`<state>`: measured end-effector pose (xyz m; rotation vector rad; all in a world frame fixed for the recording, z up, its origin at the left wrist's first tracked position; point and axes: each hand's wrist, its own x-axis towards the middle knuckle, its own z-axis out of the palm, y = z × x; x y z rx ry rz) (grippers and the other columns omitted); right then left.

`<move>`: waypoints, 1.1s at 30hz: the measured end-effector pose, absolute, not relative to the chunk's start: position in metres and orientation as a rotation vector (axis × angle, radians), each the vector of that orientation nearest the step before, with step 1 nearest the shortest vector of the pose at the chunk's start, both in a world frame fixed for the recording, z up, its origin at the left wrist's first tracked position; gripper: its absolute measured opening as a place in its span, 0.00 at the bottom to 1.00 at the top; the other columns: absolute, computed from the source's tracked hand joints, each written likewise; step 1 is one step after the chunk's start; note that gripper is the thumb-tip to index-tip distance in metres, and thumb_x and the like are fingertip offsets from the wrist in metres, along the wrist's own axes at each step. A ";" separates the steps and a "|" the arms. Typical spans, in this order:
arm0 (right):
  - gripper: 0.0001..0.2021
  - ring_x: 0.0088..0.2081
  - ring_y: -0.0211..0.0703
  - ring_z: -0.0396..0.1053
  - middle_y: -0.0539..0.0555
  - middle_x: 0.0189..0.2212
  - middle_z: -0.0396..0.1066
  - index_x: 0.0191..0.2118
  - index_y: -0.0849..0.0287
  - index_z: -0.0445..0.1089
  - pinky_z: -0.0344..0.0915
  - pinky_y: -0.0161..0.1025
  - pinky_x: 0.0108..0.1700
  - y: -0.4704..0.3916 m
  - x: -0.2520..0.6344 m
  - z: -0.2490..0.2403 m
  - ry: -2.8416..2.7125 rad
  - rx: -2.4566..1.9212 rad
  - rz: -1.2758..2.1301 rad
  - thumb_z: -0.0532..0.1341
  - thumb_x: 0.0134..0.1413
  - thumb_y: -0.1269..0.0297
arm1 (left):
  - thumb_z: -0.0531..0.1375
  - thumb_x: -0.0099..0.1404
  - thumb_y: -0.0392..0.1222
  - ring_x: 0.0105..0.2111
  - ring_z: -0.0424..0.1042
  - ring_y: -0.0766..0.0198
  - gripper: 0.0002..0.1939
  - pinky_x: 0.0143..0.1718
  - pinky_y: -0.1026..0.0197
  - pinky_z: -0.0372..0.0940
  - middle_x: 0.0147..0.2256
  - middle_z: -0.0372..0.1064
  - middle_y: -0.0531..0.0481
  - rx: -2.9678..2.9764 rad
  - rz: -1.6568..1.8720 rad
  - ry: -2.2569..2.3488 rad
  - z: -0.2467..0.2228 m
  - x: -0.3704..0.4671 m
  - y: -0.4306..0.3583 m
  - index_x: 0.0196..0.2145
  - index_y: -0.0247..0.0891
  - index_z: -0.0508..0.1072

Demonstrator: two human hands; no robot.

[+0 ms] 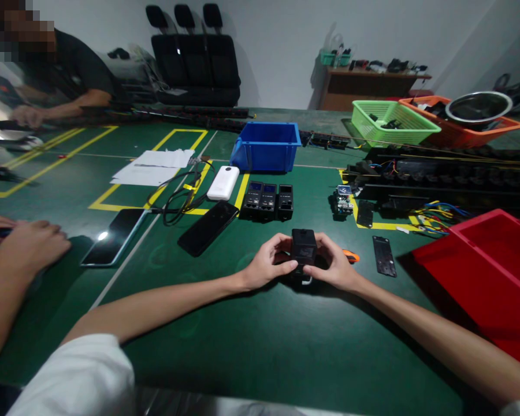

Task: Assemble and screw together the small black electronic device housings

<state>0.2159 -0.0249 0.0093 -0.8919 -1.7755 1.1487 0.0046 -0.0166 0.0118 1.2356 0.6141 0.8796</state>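
Black and boxy, the small case (304, 245) sits between the left hand (262, 266) and the right hand (340, 268), over the green counter (225, 346); whether it touches down is hard to tell. Each hand pinches one side, thumbs at the near end, so neither is nearer. The case's long way seems to point away from the person. Three black units (267, 202) stand farther off.

One head-worn view — from above the near edge of the surface (225, 346), facing forward and down, near left hand (266, 264) and right hand (337, 270), wall (281, 52) past far edge
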 end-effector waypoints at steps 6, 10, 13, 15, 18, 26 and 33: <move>0.22 0.44 0.47 0.71 0.54 0.43 0.71 0.49 0.55 0.63 0.70 0.44 0.46 -0.025 0.216 0.010 -1.790 -0.867 1.215 0.69 0.50 0.60 | 0.67 0.58 0.45 0.45 0.69 0.60 0.21 0.49 0.59 0.64 0.43 0.67 0.45 1.304 0.869 0.644 0.012 0.003 -0.018 0.46 0.35 0.66; 0.21 0.44 0.46 0.70 0.54 0.43 0.71 0.48 0.55 0.63 0.69 0.44 0.46 -0.024 0.216 0.010 -1.773 -0.865 1.232 0.69 0.50 0.61 | 0.67 0.58 0.47 0.45 0.70 0.60 0.22 0.49 0.58 0.64 0.43 0.68 0.45 1.307 0.858 0.665 0.013 0.003 -0.018 0.45 0.35 0.66; 0.20 0.42 0.45 0.70 0.53 0.41 0.71 0.48 0.55 0.63 0.69 0.43 0.45 -0.023 0.216 0.010 -1.752 -0.865 1.255 0.68 0.51 0.60 | 0.67 0.58 0.46 0.45 0.70 0.59 0.22 0.49 0.58 0.65 0.43 0.68 0.45 1.280 0.851 0.672 0.012 0.003 -0.018 0.45 0.35 0.65; 0.20 0.41 0.44 0.70 0.53 0.41 0.70 0.47 0.55 0.63 0.69 0.42 0.45 -0.023 0.215 0.009 -1.748 -0.863 1.271 0.68 0.51 0.60 | 0.67 0.57 0.46 0.45 0.70 0.60 0.22 0.49 0.57 0.65 0.43 0.68 0.45 1.266 0.851 0.667 0.011 0.004 -0.018 0.44 0.36 0.65; 0.21 0.41 0.43 0.70 0.54 0.41 0.70 0.48 0.56 0.63 0.69 0.41 0.45 -0.022 0.215 0.009 -1.757 -0.863 1.293 0.69 0.50 0.59 | 0.68 0.56 0.45 0.44 0.71 0.60 0.23 0.49 0.56 0.66 0.44 0.68 0.46 1.266 0.848 0.674 0.009 0.004 -0.019 0.44 0.36 0.63; 0.22 0.40 0.44 0.71 0.54 0.41 0.71 0.47 0.56 0.64 0.69 0.41 0.44 -0.023 0.215 0.010 -1.775 -0.897 1.305 0.71 0.48 0.60 | 0.66 0.58 0.46 0.43 0.70 0.60 0.22 0.46 0.58 0.65 0.41 0.66 0.48 1.338 0.860 0.683 0.010 0.003 -0.021 0.44 0.36 0.63; 0.22 0.40 0.43 0.71 0.53 0.40 0.71 0.46 0.56 0.64 0.69 0.42 0.43 -0.023 0.214 0.009 -1.756 -0.894 1.318 0.71 0.47 0.60 | 0.66 0.59 0.47 0.45 0.71 0.59 0.22 0.48 0.57 0.65 0.43 0.67 0.46 1.337 0.838 0.687 0.012 0.004 -0.021 0.45 0.37 0.61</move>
